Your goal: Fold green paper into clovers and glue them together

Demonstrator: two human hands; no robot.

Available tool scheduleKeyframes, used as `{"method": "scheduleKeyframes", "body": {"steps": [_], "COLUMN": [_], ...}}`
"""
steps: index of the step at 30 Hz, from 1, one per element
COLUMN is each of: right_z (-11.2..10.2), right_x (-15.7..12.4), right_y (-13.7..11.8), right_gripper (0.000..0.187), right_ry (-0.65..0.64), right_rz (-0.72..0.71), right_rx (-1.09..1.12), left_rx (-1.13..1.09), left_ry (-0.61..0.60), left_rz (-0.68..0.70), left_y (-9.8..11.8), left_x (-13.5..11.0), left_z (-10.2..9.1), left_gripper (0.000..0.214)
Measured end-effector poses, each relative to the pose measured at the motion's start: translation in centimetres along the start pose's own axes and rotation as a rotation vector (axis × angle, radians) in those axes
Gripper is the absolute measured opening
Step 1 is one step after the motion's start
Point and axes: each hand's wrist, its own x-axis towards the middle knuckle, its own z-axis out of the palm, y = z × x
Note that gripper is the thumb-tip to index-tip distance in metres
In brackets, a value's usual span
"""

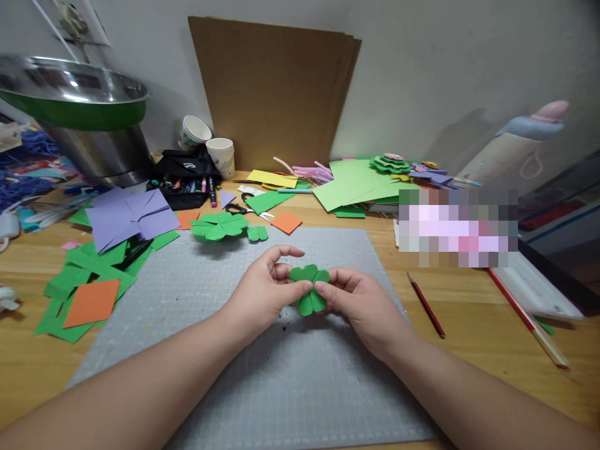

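- Left hand [262,284]: your thumb is pressed on the front of the small green paper flower [310,302], left of its centre; index arched loose above it, the other visible fingers curled behind. Pinched, not a full fist.
- Right hand [368,303]: thumb on the front just right of centre, fingers bent in behind the right edge. Also a pinch; your thumb tips nearly meet.
- Flower is between both hands, over the grey cutting mat [290,394], petals spread, lobed edges facing you.
- Larger green flower [218,227] sits at the mat's far edge, ahead of your left hand. Small green piece [257,234] just beside it, on its right.
- Past the edge: orange square [287,223], scissors [254,213], green strip.
- Your left: purple folded paper [134,220], green scraps [70,275] heaped under another orange sheet [92,303].
- Your right: dark red pencil [427,307] on the wooden desk [450,362], off the mat.
- Back: black pencil case [190,165], paper cups [221,157], brown board [276,87] leaning on the wall.
- Patch at right is pixelated; can't tell what's there.
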Motion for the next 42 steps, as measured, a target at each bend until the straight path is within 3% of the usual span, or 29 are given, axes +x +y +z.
{"method": "scheduleKeyframes", "body": {"steps": [3, 6, 13, 25, 31, 34, 42], "right_z": [0.04, 0.03, -0.32, -0.33, -0.25, -0.35, -0.48], "right_x": [0.03, 0.04, 0.16, 0.32, 0.45, 0.51, 0.29], "right_y": [-0.04, -0.15, -0.18, -0.03, 0.05, 0.15, 0.14], "right_gripper": [0.035, 0.027, 0.023, 0.025, 0.024, 0.023, 0.024], "right_ry": [0.026, 0.032, -0.057, 0.001, 0.046, 0.078, 0.023], "right_rz": [-0.010, -0.039, -0.017, 0.017, 0.018, 0.010, 0.022], "right_rx": [0.035, -0.022, -0.076, -0.084, -0.003, 0.015, -0.036], "left_rx": [0.027, 0.065, 0.103, 0.014, -0.021, -0.028, -0.036], "left_ry": [0.011, 0.014, 0.007, -0.072, 0.013, -0.014, -0.041], "left_rz": [0.009, 0.034, 0.033, -0.046, -0.010, -0.029, -0.036], "left_y": [0.04, -0.02, -0.14, -0.70, -0.72, -0.67, -0.64], "left_x": [0.10, 0.14, 0.09, 0.43, 0.64, 0.66, 0.60], "left_z": [0.01, -0.02, -0.20, -0.68, -0.37, -0.37, -0.56], "left_gripper": [0.048, 0.047, 0.046, 0.045, 0.042, 0.039, 0.038]}}
